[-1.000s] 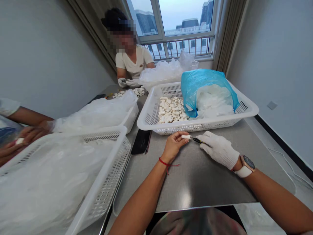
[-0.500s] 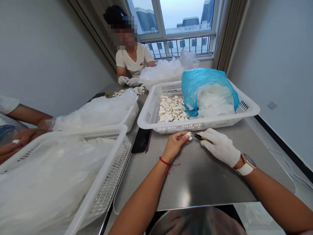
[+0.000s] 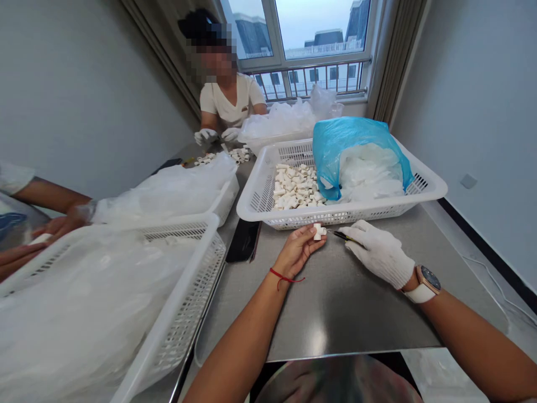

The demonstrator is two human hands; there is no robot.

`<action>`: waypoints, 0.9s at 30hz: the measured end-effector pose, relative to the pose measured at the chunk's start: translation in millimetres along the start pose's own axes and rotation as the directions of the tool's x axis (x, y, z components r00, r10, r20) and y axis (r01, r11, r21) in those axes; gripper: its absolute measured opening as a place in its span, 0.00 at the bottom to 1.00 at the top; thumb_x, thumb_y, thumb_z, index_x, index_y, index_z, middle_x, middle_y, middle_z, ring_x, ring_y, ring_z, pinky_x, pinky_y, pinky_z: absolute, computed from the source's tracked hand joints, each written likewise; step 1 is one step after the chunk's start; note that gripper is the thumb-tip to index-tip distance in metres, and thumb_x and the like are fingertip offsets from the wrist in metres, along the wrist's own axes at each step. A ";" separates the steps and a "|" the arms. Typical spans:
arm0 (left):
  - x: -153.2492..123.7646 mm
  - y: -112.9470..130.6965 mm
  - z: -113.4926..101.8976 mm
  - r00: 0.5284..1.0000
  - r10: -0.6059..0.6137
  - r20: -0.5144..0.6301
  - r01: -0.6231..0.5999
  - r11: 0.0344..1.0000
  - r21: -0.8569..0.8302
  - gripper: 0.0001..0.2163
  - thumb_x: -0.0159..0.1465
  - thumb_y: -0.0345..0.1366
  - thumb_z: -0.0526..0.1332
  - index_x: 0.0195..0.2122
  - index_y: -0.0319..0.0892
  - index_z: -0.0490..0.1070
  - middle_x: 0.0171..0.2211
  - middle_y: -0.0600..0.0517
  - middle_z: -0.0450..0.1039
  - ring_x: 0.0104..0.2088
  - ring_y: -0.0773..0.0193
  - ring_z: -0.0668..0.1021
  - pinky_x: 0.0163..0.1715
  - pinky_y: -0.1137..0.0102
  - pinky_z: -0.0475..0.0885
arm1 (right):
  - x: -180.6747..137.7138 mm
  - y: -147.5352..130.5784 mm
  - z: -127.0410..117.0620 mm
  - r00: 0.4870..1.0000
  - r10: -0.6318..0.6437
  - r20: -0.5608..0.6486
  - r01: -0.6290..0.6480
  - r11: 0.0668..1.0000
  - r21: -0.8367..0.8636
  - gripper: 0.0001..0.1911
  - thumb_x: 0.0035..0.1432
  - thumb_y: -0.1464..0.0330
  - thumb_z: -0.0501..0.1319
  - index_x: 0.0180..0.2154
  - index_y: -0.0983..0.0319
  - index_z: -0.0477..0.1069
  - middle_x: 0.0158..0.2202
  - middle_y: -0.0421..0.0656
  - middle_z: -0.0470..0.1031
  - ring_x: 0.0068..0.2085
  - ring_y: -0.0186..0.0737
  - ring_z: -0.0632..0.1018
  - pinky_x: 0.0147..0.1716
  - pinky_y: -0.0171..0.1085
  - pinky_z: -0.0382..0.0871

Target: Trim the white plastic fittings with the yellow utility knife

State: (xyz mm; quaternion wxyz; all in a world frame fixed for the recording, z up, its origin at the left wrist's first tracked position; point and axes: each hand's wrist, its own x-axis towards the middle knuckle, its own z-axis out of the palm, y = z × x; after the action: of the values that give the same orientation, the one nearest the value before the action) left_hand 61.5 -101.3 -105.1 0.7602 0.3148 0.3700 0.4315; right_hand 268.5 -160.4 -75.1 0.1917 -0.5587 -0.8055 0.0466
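Note:
Between the thumb and fingers of my bare left hand (image 3: 298,246) is a white plastic pipe tee (image 3: 319,232), its openings turned partly toward me. My right hand (image 3: 377,252), in a white knit glove, grips small pliers (image 3: 346,237) with black and yellow handles. Their thin metal tip points left and lies close to the tee's right end; whether it touches cannot be made out. Just beyond both hands stands a white perforated basket (image 3: 251,210) holding a heap of similar white fittings (image 3: 293,187).
A blue plastic bag (image 3: 352,131) fills the basket's right side. Left of my arm lies a dark phone (image 3: 243,240) on the metal table (image 3: 335,313). Bag-filled baskets (image 3: 184,302) line the left. A gloved co-worker (image 3: 230,103) sits across; another person's hands (image 3: 54,232) are at left.
My left hand has turned the tee and opened its grip somewhat, so more of the fitting shows. The pliers have tilted slightly in my right hand. The co-worker's gloved hands have moved apart.

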 end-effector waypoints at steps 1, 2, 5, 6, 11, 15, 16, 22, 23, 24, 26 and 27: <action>-0.1 0.1 -0.2 1.000 -0.003 0.009 0.003 1.000 0.008 0.09 0.59 0.31 0.66 0.40 0.35 0.76 0.30 0.48 0.78 0.31 0.67 0.80 0.38 0.74 0.77 | 0.0 -0.2 0.0 1.000 0.000 0.001 0.000 1.000 -0.012 0.18 0.65 0.64 0.51 0.54 0.55 0.69 0.45 0.43 0.74 0.40 0.38 0.76 0.35 0.34 0.67; -0.2 0.0 -0.5 1.000 -0.002 0.018 0.002 1.000 0.017 0.10 0.59 0.31 0.66 0.41 0.35 0.76 0.30 0.48 0.78 0.32 0.67 0.80 0.38 0.74 0.77 | 0.0 -0.4 0.2 1.000 0.000 0.003 0.000 1.000 -0.027 0.18 0.65 0.64 0.51 0.54 0.55 0.69 0.45 0.43 0.74 0.40 0.38 0.76 0.34 0.34 0.66; -0.4 -1.1 -1.2 0.999 0.014 0.036 -0.016 0.999 0.045 0.12 0.57 0.34 0.68 0.41 0.36 0.77 0.31 0.48 0.79 0.33 0.66 0.80 0.38 0.72 0.76 | -0.1 -0.4 0.7 1.000 0.000 0.019 0.001 0.998 -0.065 0.18 0.66 0.64 0.51 0.54 0.55 0.68 0.44 0.43 0.74 0.38 0.37 0.76 0.32 0.33 0.65; -0.4 -1.8 -1.3 0.999 0.026 0.037 -0.028 0.998 0.053 0.12 0.56 0.34 0.68 0.41 0.37 0.77 0.32 0.48 0.79 0.33 0.66 0.80 0.38 0.72 0.76 | 0.0 -0.1 0.7 1.000 0.001 0.026 0.000 0.998 -0.070 0.18 0.66 0.64 0.51 0.55 0.55 0.68 0.43 0.43 0.73 0.37 0.37 0.75 0.31 0.33 0.65; -0.7 -4.0 0.5 0.987 0.158 0.008 -0.158 0.975 0.158 0.14 0.51 0.37 0.71 0.39 0.39 0.78 0.34 0.49 0.79 0.33 0.66 0.78 0.39 0.70 0.73 | 1.4 3.2 -1.4 0.995 -0.036 0.091 0.032 0.998 0.050 0.17 0.64 0.66 0.53 0.53 0.54 0.69 0.42 0.41 0.73 0.40 0.37 0.75 0.37 0.34 0.66; -2.4 -3.7 3.8 0.958 0.285 0.027 -0.278 0.903 0.328 0.15 0.52 0.39 0.70 0.40 0.39 0.78 0.35 0.49 0.79 0.33 0.64 0.77 0.38 0.70 0.71 | 1.8 4.6 -1.3 0.998 -0.012 0.068 0.004 0.994 0.107 0.17 0.64 0.67 0.53 0.52 0.55 0.70 0.43 0.42 0.73 0.42 0.38 0.75 0.40 0.36 0.66; -3.0 -3.7 4.8 0.952 0.306 0.034 -0.296 0.883 0.363 0.15 0.52 0.39 0.70 0.40 0.40 0.78 0.35 0.49 0.78 0.33 0.64 0.77 0.38 0.70 0.71 | 1.8 4.6 -0.8 0.998 0.008 0.055 -0.013 0.995 0.099 0.17 0.64 0.67 0.52 0.52 0.56 0.70 0.44 0.42 0.73 0.42 0.39 0.75 0.40 0.36 0.66; -5.2 -5.0 10.0 0.911 0.407 0.063 -0.385 0.790 0.477 0.13 0.55 0.39 0.67 0.40 0.40 0.77 0.35 0.50 0.79 0.36 0.61 0.78 0.42 0.68 0.70 | 4.6 7.3 0.4 0.991 0.002 0.131 -0.036 0.966 0.255 0.13 0.60 0.68 0.56 0.46 0.59 0.73 0.37 0.42 0.74 0.38 0.39 0.75 0.38 0.36 0.66; -4.9 -5.3 10.3 0.905 0.420 0.058 -0.395 0.785 0.477 0.12 0.55 0.39 0.66 0.40 0.40 0.77 0.36 0.50 0.79 0.37 0.61 0.78 0.43 0.68 0.70 | 5.2 8.1 0.3 0.991 0.010 0.132 -0.050 0.951 0.306 0.13 0.59 0.68 0.57 0.45 0.59 0.74 0.38 0.42 0.75 0.39 0.39 0.75 0.39 0.36 0.67; -4.3 -5.6 10.3 0.901 0.432 0.046 -0.402 0.787 0.468 0.12 0.55 0.38 0.67 0.39 0.40 0.76 0.35 0.50 0.79 0.37 0.61 0.78 0.43 0.68 0.70 | 5.5 8.8 0.4 0.993 0.023 0.116 -0.062 0.937 0.344 0.13 0.59 0.68 0.57 0.45 0.59 0.73 0.39 0.42 0.75 0.40 0.39 0.75 0.40 0.36 0.67; -2.4 -6.1 9.4 0.901 0.433 0.006 -0.395 0.816 0.423 0.12 0.53 0.37 0.68 0.38 0.40 0.75 0.34 0.50 0.78 0.37 0.62 0.78 0.43 0.68 0.71 | 5.2 9.0 0.9 0.998 0.044 0.055 -0.060 0.933 0.354 0.14 0.60 0.68 0.57 0.48 0.59 0.73 0.42 0.42 0.76 0.43 0.39 0.75 0.44 0.37 0.67; -1.4 -6.4 8.6 0.908 0.419 -0.018 -0.380 0.840 0.387 0.13 0.52 0.38 0.69 0.38 0.39 0.75 0.34 0.50 0.78 0.36 0.62 0.78 0.42 0.68 0.71 | 4.8 8.5 1.2 0.999 0.048 0.018 -0.051 0.946 0.320 0.15 0.61 0.68 0.56 0.49 0.59 0.72 0.43 0.43 0.75 0.44 0.40 0.75 0.44 0.37 0.67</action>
State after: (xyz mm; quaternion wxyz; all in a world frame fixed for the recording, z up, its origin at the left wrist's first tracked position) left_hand 70.9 -106.7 -105.2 0.5592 0.5018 0.4101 0.5171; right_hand 274.1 -152.7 -77.5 0.2748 -0.5402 -0.7738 0.1842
